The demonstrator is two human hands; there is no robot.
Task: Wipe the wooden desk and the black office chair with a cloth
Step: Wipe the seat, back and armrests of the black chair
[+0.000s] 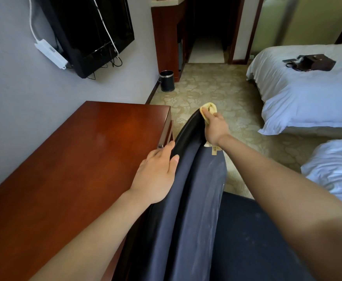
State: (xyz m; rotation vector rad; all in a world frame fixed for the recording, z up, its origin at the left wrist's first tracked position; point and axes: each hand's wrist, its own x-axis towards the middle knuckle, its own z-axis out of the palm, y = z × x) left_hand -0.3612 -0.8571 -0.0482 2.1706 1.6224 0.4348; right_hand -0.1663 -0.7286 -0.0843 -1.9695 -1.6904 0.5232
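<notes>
Desk: the wooden desk [81, 159], reddish-brown and glossy, fills the left foreground along a grey wall, its top bare and its far right corner just beside the chair.
Chair: the black office chair [188, 209] stands between the desk and two beds, seen from behind and above; its dark back runs up the middle of the view and a pale streaked sheen shows along its right side.
Beds: a white-sheeted bed [308, 94] lies at right with a dark bag [312, 62] on top; a second bed [336, 167] sits nearer.
Television: a black screen [93, 31] hangs on the wall above the desk.
Bin: a black waste bin [166, 81] stands by the wall on patterned carpet.
Left hand: the left hand [158, 171] grips the chair back's near edge, fingers curled over it, thumb on the fabric.
Right hand: the right hand [214, 128] is closed around the cloth.
Cloth: a yellow cloth [208, 109], bunched, is pressed against the top edge of the chair back.
</notes>
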